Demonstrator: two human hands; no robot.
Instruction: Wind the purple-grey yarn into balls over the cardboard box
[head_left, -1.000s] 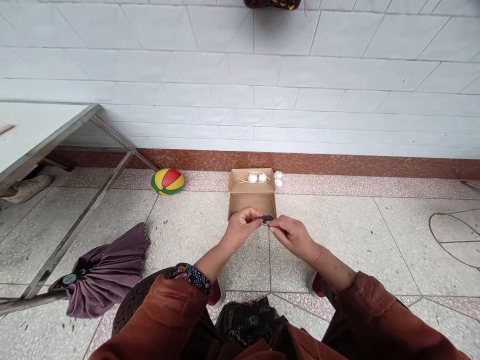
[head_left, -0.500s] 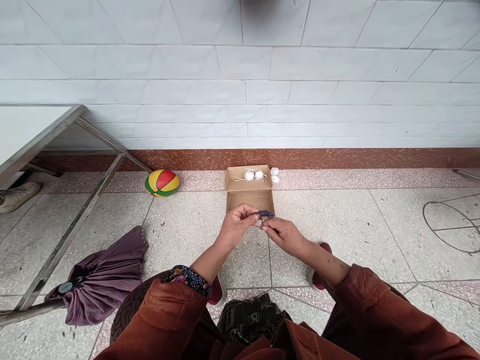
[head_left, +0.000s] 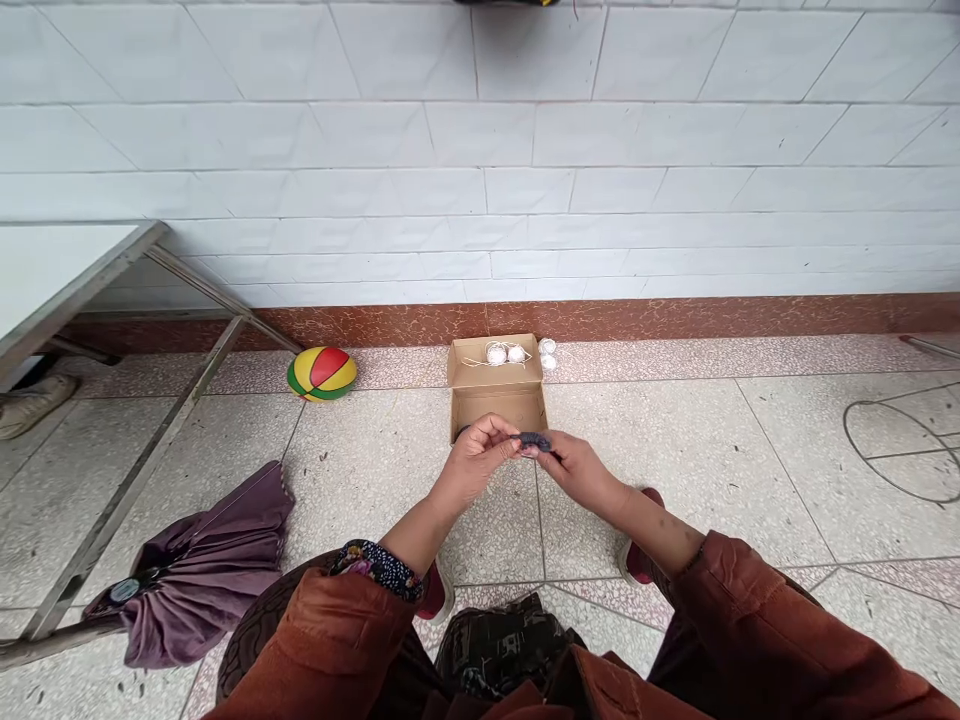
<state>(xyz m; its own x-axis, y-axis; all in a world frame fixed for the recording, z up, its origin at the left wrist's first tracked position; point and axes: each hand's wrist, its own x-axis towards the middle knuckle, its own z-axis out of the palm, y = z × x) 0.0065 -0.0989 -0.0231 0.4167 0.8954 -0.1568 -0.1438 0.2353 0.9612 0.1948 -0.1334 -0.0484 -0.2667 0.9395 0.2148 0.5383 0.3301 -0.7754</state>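
Between my two hands is a small dark blue-grey bundle of wound yarn (head_left: 534, 440). My left hand (head_left: 480, 455) pinches its left end between thumb and fingers. On the other side, the fingers of my right hand (head_left: 574, 465) close on the right end. Just beyond them an open cardboard box (head_left: 496, 405) stands on the floor, its lid tipped back to the wall. Two white yarn balls (head_left: 506, 354) with loose strands lie in the lid. More white balls (head_left: 548, 354) sit on the floor right of it.
A colourful ball (head_left: 322, 374) rests by the wall, near a metal-framed table (head_left: 112, 270). Purple cloth (head_left: 202, 570) lies at left. A wire ring frame (head_left: 900, 450) is at far right. A dark patterned bag (head_left: 510, 645) sits between my feet. Someone's shoe (head_left: 34, 405) shows under the table.
My right hand has come in closer to the yarn bundle and now covers its right end. The bundle lies lower and flatter, and the view has shifted slightly.
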